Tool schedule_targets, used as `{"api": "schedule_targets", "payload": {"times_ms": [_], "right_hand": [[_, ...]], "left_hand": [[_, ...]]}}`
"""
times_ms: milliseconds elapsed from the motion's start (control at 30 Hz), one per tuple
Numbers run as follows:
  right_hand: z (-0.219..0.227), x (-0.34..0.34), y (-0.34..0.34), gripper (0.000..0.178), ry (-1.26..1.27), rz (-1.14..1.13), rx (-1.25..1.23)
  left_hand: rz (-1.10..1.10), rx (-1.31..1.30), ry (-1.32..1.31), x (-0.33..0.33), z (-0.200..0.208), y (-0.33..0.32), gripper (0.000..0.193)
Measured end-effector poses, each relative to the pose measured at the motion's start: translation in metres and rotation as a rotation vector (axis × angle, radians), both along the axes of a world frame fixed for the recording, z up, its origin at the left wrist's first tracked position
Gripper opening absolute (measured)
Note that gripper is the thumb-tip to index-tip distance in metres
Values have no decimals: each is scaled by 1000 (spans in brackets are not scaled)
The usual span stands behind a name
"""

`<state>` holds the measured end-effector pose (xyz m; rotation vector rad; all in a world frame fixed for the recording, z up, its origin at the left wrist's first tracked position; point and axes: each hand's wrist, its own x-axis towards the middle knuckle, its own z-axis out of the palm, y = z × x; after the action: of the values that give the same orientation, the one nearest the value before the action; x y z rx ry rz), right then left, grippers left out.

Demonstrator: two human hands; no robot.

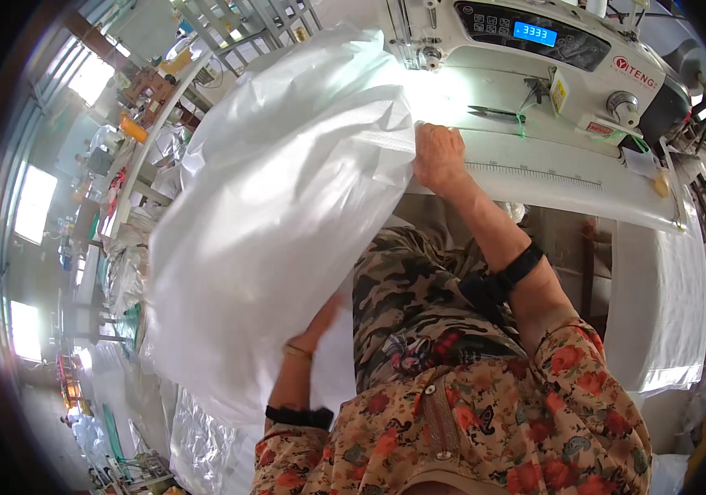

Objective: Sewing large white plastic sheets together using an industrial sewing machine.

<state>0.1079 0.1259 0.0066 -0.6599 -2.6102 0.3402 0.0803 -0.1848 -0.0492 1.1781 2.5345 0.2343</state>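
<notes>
A large sheet of white, glossy woven plastic [278,206] billows up from the sewing machine's bed and hangs down on my left side. My right hand [439,157] is closed on the sheet's right edge, just above the front of the bed. My left hand [320,322] is lower down, at the underside of the hanging sheet; motion smears it and the sheet partly hides its fingers. The white sewing machine [567,49] stands ahead of me, its lamp shining on the bed beside the sheet.
Small dark thread snips [497,114] with a green cord lie on the machine bed. A ruler strip [534,175] runs along its front. White material [658,305] hangs at the right. On the left stand a cluttered table [151,140] and a metal rack [245,29].
</notes>
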Motion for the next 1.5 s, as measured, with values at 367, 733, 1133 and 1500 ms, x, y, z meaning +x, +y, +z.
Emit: {"api": "schedule_targets", "payload": {"times_ms": [367,733,1133,1500], "right_hand": [[-36,-6,12,37,243,-12,126],[-2,13,9,13,140,-59,16],[-3,24,-4,22,153,-149,-186],[1,21,-14,17,1,-160,58]], "left_hand": [[-605,1076,327,67,129,194,40],[-230,632,499,-20,52,165,26],[-335,789,226,-13,42,150,24],[-297,801,228,-13,41,146,28]]}}
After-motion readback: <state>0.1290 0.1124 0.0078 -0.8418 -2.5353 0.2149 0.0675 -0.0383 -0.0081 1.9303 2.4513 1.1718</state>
